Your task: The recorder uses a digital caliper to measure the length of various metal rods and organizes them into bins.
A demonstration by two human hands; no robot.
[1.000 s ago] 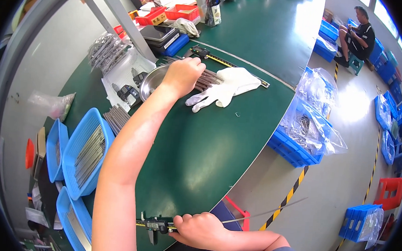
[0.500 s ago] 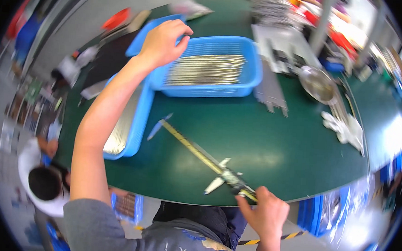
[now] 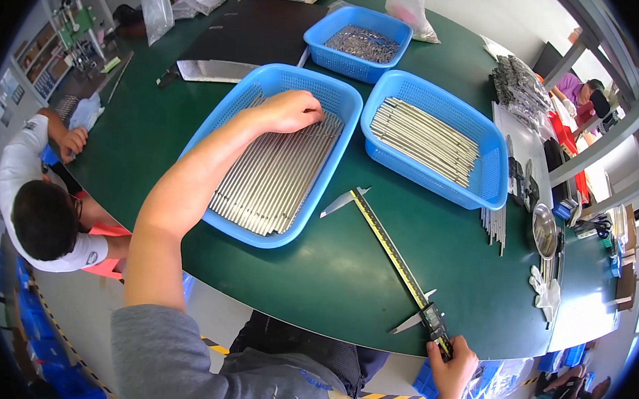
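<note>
My left hand (image 3: pixel 290 110) reaches into a blue basket (image 3: pixel 222 226) full of long metal rods (image 3: pixel 277 171) and rests on the rods near the basket's far end, fingers curled down on them. My right hand (image 3: pixel 451 365) grips the near end of a long digital caliper (image 3: pixel 396 257) at the table's front edge. The caliper lies diagonally on the green table (image 3: pixel 344 274), its jaws pointing toward the baskets.
A second blue basket (image 3: pixel 486 188) of rods sits to the right, a third (image 3: pixel 342 62) with small parts behind. Loose rods (image 3: pixel 495 225), a metal bowl (image 3: pixel 544 229) and white gloves (image 3: pixel 546 290) lie at right. A person (image 3: pixel 48 212) sits at left; another stands far right.
The view has swung across the table. My left hand went from the basket's far rim down onto the rods. My right hand still holds the caliper's end.
</note>
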